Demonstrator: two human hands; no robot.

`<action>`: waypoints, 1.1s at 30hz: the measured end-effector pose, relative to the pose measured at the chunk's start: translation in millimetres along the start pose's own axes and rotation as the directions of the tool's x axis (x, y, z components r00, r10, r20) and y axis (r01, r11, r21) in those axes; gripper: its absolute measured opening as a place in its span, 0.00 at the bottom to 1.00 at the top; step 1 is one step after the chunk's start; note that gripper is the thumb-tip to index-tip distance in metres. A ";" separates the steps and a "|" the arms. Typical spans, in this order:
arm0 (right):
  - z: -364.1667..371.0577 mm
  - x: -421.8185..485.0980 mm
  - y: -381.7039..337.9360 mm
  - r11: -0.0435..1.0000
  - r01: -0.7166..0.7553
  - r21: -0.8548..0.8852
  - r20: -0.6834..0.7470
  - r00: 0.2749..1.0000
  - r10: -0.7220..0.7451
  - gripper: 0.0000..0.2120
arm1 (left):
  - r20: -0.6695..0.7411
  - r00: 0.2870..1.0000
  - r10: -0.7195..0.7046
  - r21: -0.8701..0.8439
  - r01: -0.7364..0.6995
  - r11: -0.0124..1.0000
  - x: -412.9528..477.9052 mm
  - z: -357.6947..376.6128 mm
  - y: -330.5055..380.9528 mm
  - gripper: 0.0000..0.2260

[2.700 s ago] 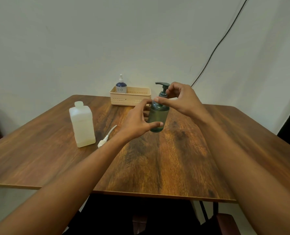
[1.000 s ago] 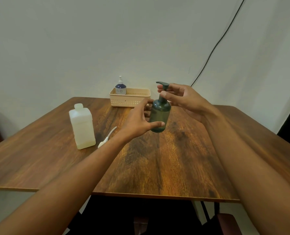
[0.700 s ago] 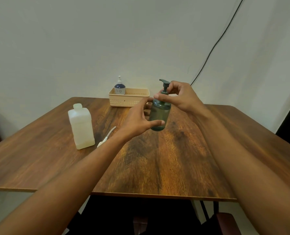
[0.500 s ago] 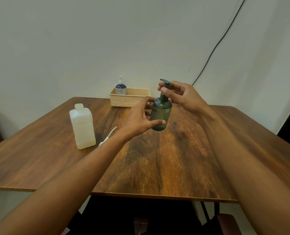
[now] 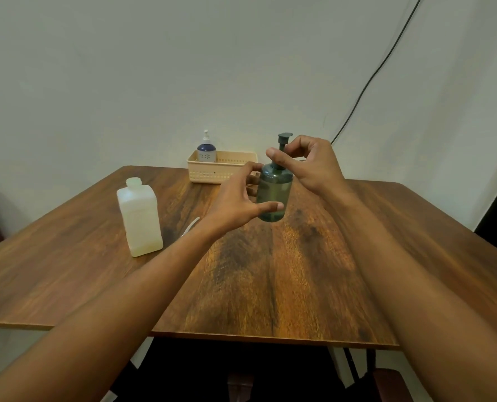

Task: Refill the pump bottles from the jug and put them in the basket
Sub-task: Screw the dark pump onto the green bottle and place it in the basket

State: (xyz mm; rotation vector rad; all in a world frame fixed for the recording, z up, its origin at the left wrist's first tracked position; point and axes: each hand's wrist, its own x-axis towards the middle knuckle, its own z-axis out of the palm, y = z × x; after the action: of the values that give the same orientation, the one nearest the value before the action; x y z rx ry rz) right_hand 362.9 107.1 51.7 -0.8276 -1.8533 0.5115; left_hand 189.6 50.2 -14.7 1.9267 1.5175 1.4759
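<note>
A dark green pump bottle (image 5: 274, 192) is held upright just above the wooden table (image 5: 270, 271). My left hand (image 5: 235, 198) grips its body from the left. My right hand (image 5: 308, 163) pinches the collar of the pump head (image 5: 283, 140) at the bottle's neck. A white translucent jug (image 5: 139, 219) stands uncapped on the table to the left. A beige basket (image 5: 221, 171) sits at the far edge by the wall, with a small blue pump bottle (image 5: 206, 148) standing in its left end.
A white pump tube (image 5: 189, 226) lies on the table between the jug and my left forearm. A black cable (image 5: 369, 79) runs down the wall at the right. The table's front edge is close to me.
My right hand has been regripping and turning the pump head on the green bottle; the spout has swung from pointing left to facing me. My left hand has kept holding the bottle.
</note>
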 end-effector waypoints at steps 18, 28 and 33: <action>2.8 51.2 0.4 0.999 -0.006 0.035 -0.115 0.993 0.010 0.16 | -0.064 0.996 -0.067 -0.007 0.067 0.998 48.1 -9.3 6.3 0.36; 18.2 155.7 29.8 1.000 -0.003 -0.017 -0.069 0.998 0.002 0.16 | -0.106 0.984 -0.142 0.008 0.143 0.990 152.2 -8.1 -18.1 0.35; 44.8 214.8 58.2 0.999 -0.038 -0.032 -0.079 0.996 0.035 0.18 | -0.112 0.972 -0.209 -0.026 0.207 0.978 215.4 -3.3 -53.8 0.33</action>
State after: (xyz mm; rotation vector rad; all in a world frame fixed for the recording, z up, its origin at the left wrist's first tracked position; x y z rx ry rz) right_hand 283.4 305.4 128.2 -0.8928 -1.7816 0.4656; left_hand 141.2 252.4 63.1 1.6421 1.6951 1.5206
